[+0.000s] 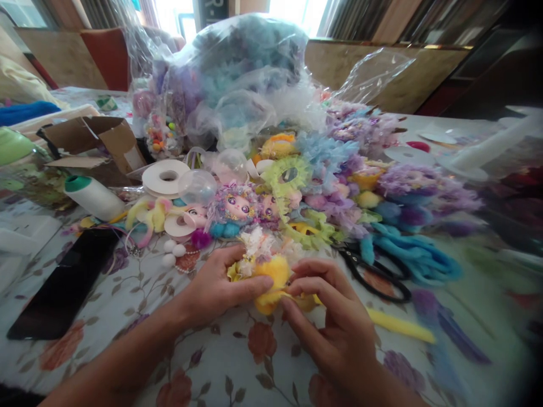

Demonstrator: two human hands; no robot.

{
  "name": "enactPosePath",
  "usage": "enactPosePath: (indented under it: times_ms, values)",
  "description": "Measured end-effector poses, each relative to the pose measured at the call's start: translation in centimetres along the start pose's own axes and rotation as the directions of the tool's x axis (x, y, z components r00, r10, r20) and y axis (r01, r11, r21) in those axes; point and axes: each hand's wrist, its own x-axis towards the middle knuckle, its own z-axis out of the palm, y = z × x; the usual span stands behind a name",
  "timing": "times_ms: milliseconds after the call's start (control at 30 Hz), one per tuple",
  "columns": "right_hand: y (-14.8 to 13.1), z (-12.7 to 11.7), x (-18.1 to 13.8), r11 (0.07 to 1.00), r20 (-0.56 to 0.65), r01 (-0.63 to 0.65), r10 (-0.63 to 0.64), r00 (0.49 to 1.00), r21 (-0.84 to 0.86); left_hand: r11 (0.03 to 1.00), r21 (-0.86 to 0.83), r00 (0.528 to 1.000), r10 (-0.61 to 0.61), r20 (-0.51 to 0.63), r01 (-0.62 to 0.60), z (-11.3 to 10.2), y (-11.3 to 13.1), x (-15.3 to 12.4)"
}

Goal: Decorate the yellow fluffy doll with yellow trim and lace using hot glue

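Note:
My left hand is closed round a small doll with a fluffy yellow body and pale frilly trim, its thumb pressing on the yellow fuzz. My right hand pinches a thin yellow strip at the lower edge of the doll. Behind that hand a yellow fuzzy stem lies on the cloth. Just past my fingers sit doll heads with painted faces, one with a lilac curly trim. Black-handled scissors rest right of my right hand.
A black phone and a white thread cone lie left. Ribbon spools and an open cardboard box stand behind. Blue yarn is at right. A big plastic bag of fluffy material rises at the back.

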Motion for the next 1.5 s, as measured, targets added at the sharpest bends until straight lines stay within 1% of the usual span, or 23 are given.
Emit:
enactPosePath:
  times_ms: [267,733,833,933,1033,1233,1300,1367,1433,1500]
  values:
    - [0.0,0.1,0.2,1.0,-0.001,0.0,0.0,1.0,0.0,1.0,0.006,1.0,0.007,0.007,-0.008,0.1,0.0,0.1]
    - [0.6,0.2,0.1,0.999,0.012,-0.045,0.044,0.999,0.029,1.0,0.024,1.0,0.001,0.008,-0.001,-0.1,-0.1,0.1]
    - [0.8,0.2,0.1,1.0,-0.016,-0.023,0.023,1.0,-0.007,0.999,0.036,1.0,-0.02,-0.01,0.02,-0.1,-0.2,0.0]
    - [0.9,0.2,0.1,0.998,-0.045,0.025,-0.028,0.999,-0.062,0.998,0.055,0.999,-0.022,-0.025,0.024,-0.2,-0.2,0.0]
    - [1.1,0.3,0.1,0.994,-0.045,0.059,-0.063,0.997,-0.088,0.999,0.053,1.0,-0.008,-0.02,0.009,-0.3,-0.2,0.0]
    - [1.1,0.2,0.4,0.992,-0.055,0.073,-0.079,0.995,-0.108,0.997,0.071,0.998,0.045,-0.037,-0.042,-0.3,0.2,0.0]
    - [1.0,0.1,0.4,0.981,-0.078,0.112,-0.125,0.989,-0.156,0.992,0.109,0.996,0.066,-0.062,-0.059,-0.3,0.3,0.0]
    - [0.8,-0.1,0.3,0.954,-0.08,0.197,-0.219,0.972,-0.226,0.983,0.165,0.991,0.099,-0.087,-0.084,-0.2,0.4,0.0]
    - [0.7,-0.3,0.1,0.906,-0.035,0.308,-0.332,0.943,-0.292,0.971,0.208,0.987,0.136,-0.089,-0.116,-0.1,0.4,-0.1]
    - [0.7,-0.4,-0.1,0.854,0.029,0.394,-0.409,0.912,-0.339,0.964,0.224,0.984,0.162,-0.078,-0.141,0.1,0.5,-0.1]
